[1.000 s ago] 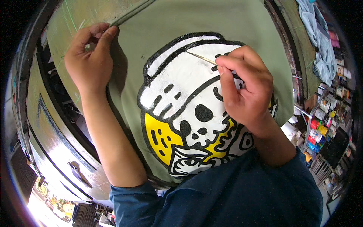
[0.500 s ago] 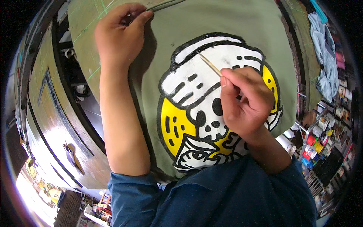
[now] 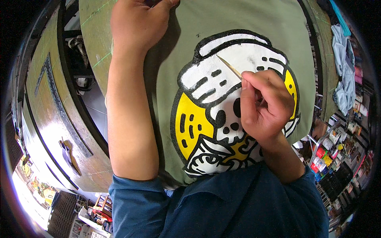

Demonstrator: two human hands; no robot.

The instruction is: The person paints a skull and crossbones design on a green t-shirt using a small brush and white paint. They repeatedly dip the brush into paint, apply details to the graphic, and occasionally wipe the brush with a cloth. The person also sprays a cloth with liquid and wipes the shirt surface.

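An olive-green piece of fabric (image 3: 186, 16), which looks like a shirt, lies spread in front of me. It bears a cartoon print (image 3: 192, 119) of a white skull in a white cap, with black outlines and yellow areas. My right hand (image 3: 268, 103) pinches a thin, pointed wooden stick (image 3: 230, 67) over the print. The stick's tip is at the white cap, just under its black upper band; whether it touches cannot be told. At the upper left, my left hand (image 3: 141, 22) is closed at the fabric's far part, its fingertips partly cut off by the frame's top edge.
A wooden board (image 3: 93, 43) shows beside the fabric. Further left is another board (image 3: 43, 115) with a black strip and a small dark object (image 3: 69, 156) on it. Light blue cloth (image 3: 343, 75) hangs at right, above racks of colourful containers (image 3: 323, 158).
The whole view has shifted, so the print appears farther right and slightly higher. My left hand has moved up and right, partly out of frame. My right hand keeps its pinch on the stick.
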